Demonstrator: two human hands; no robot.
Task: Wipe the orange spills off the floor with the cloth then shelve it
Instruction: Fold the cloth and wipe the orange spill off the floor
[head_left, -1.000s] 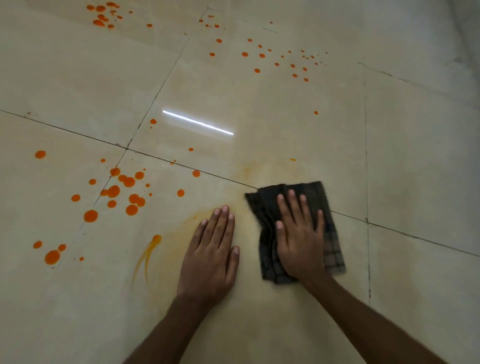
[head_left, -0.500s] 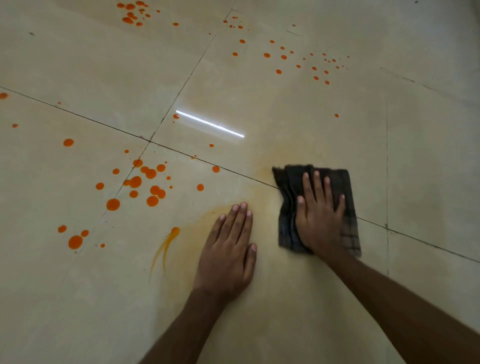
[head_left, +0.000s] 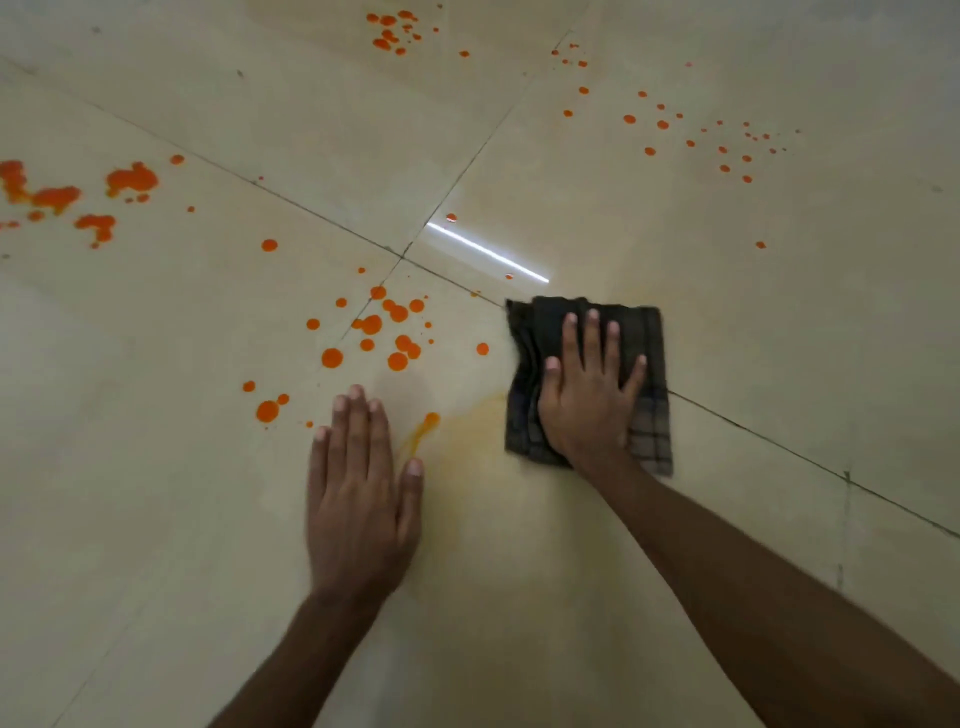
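Your cloth (head_left: 652, 338) lies flat on the floor (head_left: 779, 312) across a tile joint; your right hand (head_left: 587, 400) presses it, fingers straight and spread; orange drops (head_left: 397, 361) cluster at its nine o'clock; an orange smear (head_left: 423, 431) sits at eight o'clock, just beside your left hand (head_left: 358, 499), flat on the floor, fingers straight.

The floor (head_left: 727, 338) is cream ceramic or stone, smooth and polished, glossy enough to mirror a bright strip of light (head_left: 487, 252). The thin dark grout lines (head_left: 753, 433) crossing it look dull by contrast. The cloth (head_left: 649, 332) is a dark woven fabric with a faint check, matt and soft, rumpled into ridges along its left edge. The orange spills (head_left: 397, 361) sit as thick, opaque, wet-looking drops. Beside the cloth, a smear (head_left: 467, 421) is only a thin, translucent yellowish film on the floor.
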